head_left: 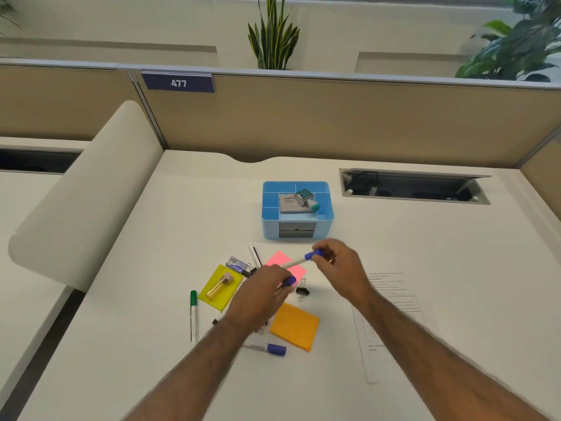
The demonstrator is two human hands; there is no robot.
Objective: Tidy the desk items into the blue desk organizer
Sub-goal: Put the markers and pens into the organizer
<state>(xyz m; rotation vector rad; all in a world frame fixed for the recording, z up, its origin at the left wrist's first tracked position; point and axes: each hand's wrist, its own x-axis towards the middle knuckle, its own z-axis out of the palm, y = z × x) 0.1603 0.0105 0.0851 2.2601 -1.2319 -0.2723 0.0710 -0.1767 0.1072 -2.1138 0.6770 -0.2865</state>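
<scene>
Step in hand: you look to be gathering the blue-capped markers; most loose items are not yet tidied.
Left hand (261,294): closed around a blue-capped marker (287,281), only its cap end showing past your fingers, low over the clutter.
Right hand (338,262): pinched shut on the blue cap end of a second marker (299,260), its white barrel slanting down toward your left hand, above the pink sticky pad (283,262).
Blue desk organizer (297,208): on the table (425,268) just beyond your hands; a grey notepad (290,203) and what looks like a teal-tipped stamp (308,199) lie in its middle section; the rear and side compartments look free.
Still on the table: green marker (193,314), third blue-capped marker (268,348), orange pad (296,326), yellow pad (220,287) with a small tube on it, binder clip (302,290), printed sheet (391,314) to your right.
Next move, as I judge it: carry both markers forward and drop them into a free compartment, likely a narrow rear one, clearing the stamp.
Risk: the long barrels may tip out or rest across the dividers.
</scene>
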